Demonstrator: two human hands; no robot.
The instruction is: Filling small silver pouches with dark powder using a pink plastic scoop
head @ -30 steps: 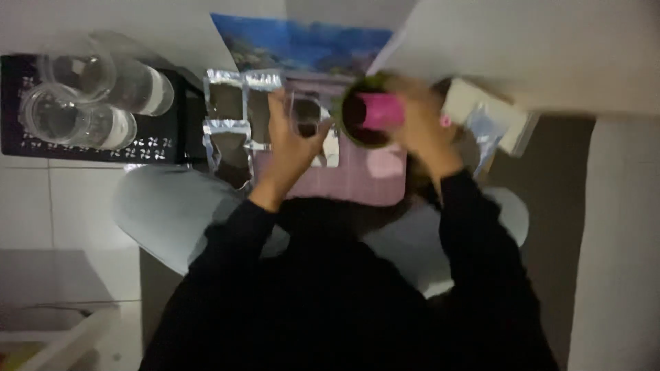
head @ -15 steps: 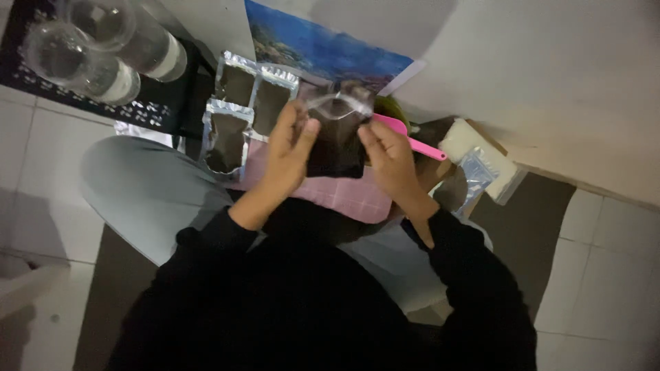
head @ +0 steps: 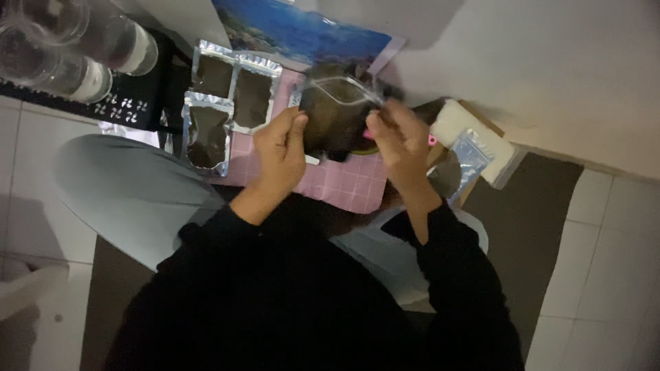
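Observation:
My left hand (head: 280,148) and my right hand (head: 400,137) both grip a clear zip pouch (head: 335,113) filled with dark powder, one on each side, just above a pink checked mat (head: 347,185). A pink scoop (head: 430,139) peeks out beside my right hand. Three filled silver-edged pouches (head: 223,103) lie flat at the left of the mat.
Clear plastic cups (head: 62,48) stand on a black tray at the upper left. A blue picture sheet (head: 302,31) lies at the far side. A stack of empty small bags (head: 474,148) on a white box sits to the right. My legs are crossed below.
The pink scoop and dark container left my right hand; both hands now hold the pouch. The view shifted down and right.

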